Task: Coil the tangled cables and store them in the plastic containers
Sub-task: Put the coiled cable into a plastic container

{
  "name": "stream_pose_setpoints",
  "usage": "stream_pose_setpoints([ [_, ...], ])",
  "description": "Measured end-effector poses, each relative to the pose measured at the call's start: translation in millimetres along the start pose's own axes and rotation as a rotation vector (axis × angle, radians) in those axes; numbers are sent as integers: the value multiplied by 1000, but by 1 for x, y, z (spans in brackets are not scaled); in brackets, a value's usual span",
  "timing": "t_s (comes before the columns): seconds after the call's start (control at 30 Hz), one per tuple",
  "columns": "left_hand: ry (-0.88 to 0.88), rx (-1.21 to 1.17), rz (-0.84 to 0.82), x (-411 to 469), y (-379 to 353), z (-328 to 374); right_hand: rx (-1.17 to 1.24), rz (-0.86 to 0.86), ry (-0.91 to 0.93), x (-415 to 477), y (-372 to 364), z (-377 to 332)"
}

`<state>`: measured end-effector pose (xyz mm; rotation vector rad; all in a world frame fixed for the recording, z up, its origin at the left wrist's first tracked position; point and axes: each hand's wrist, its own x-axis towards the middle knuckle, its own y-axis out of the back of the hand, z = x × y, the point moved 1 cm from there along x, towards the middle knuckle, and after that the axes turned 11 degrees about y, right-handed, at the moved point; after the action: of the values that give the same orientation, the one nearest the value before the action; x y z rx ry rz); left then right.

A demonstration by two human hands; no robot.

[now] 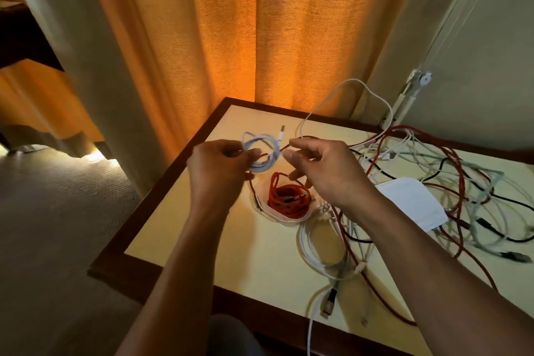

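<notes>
Two hands work close together above a bench [185, 228], winding one white cable [261, 153] out of a tangle. The left hand [222, 165] grips the finished loops in curled fingers and holds them up, off the surface, so that fresh turns can be laid on without snagging the other leads. The right hand [326, 170], just beside it, is curled at the cable's loose run. From this angle it cannot be told whether thumb and forefinger pinch the run or only guide it. That free length arcs high toward the curtain [231, 23] and drops into the tangle [462, 182] at the right, so it looks as if it is being lifted clear and fed toward the coil.

Directly below the hands sits a clear container [284, 220] already holding a coiled orange cable [289, 196], which suggests one lead is stored. It lies within easy reach, a likely sign that finished coils are dropped straight down. Near it a second white cable [320, 243] lies in a loose ring on the bench; whether a container holds it cannot be made out. A folded white cloth [413, 202] rests on the red, black and pale leads still knotted at the right. By that measure the job is at an early stage, with most of the cables left to sort.
</notes>
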<state>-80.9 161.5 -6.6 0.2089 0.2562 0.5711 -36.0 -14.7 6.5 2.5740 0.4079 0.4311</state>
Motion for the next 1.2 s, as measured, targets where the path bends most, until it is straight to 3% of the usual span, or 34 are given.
stream_pose_setpoints([
  [0.23, -107, 216, -118, 5, -51, 1, -7, 176, -116, 8, 18, 34],
  [0.5, -194, 631, -171, 27, -75, -24, -311, 34, -111, 18, 14, 65],
  [0.67, -221, 544, -93, 27, -75, -24, -491, -18, -55, 21, 11, 67],
  [0.8, -252, 613, -122, 30, -75, -27, -630, -102, 4, 15, 7, 60],
  [0.9, -215, 726, -119, 29, -76, -30, -628, -206, 4, 7, 5, 57],
  [1.03, -133, 676, -166, 33, -77, -34, -576, -294, -30, 4, 4, 59],
  [1.2, -132, 552, -39, 31, -79, -42, -698, -400, -20, 10, 1, 59],
])
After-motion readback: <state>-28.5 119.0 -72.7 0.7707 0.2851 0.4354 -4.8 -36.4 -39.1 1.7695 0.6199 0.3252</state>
